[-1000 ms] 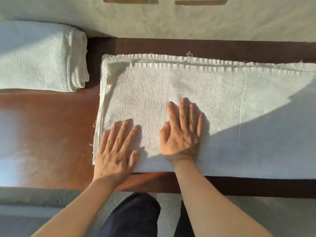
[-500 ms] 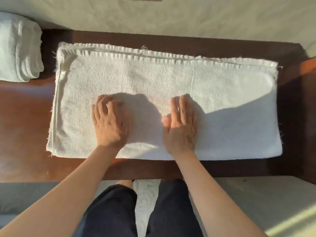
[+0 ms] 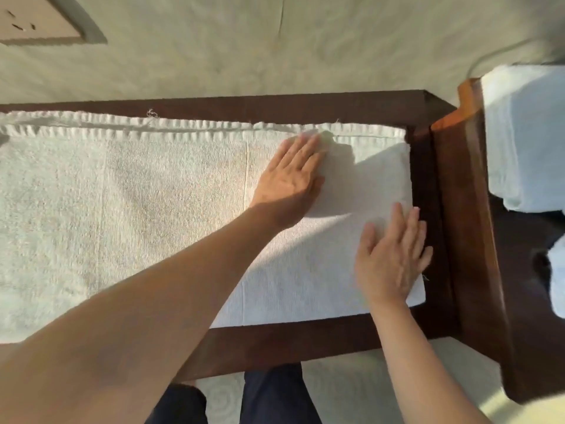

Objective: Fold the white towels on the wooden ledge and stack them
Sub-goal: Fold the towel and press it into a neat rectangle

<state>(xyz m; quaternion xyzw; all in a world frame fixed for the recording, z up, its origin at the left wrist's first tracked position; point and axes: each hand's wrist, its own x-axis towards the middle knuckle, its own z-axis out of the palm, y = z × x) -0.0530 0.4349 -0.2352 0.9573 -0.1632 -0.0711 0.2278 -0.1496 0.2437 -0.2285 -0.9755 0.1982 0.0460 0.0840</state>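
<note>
A white towel (image 3: 137, 209), folded into a long strip, lies flat along the dark wooden ledge (image 3: 305, 335). Its right end reaches almost to the ledge's right corner. My left hand (image 3: 290, 179) rests flat on the towel's right part, fingers pointing toward the far right corner. My right hand (image 3: 391, 258) lies flat at the towel's right end, fingers spread and reaching just past its edge. Neither hand grips the cloth.
A raised wooden side piece (image 3: 464, 209) bounds the ledge on the right. Beyond it lie more white towels (image 3: 526, 133), with another white bundle (image 3: 556, 280) lower right. A pale wall (image 3: 275, 41) runs behind the ledge. My dark trousers (image 3: 275, 396) show below.
Both hands have slid to the right along the towel, from its middle to its right end. The view has shifted right, and the folded stack on the left is out of sight.
</note>
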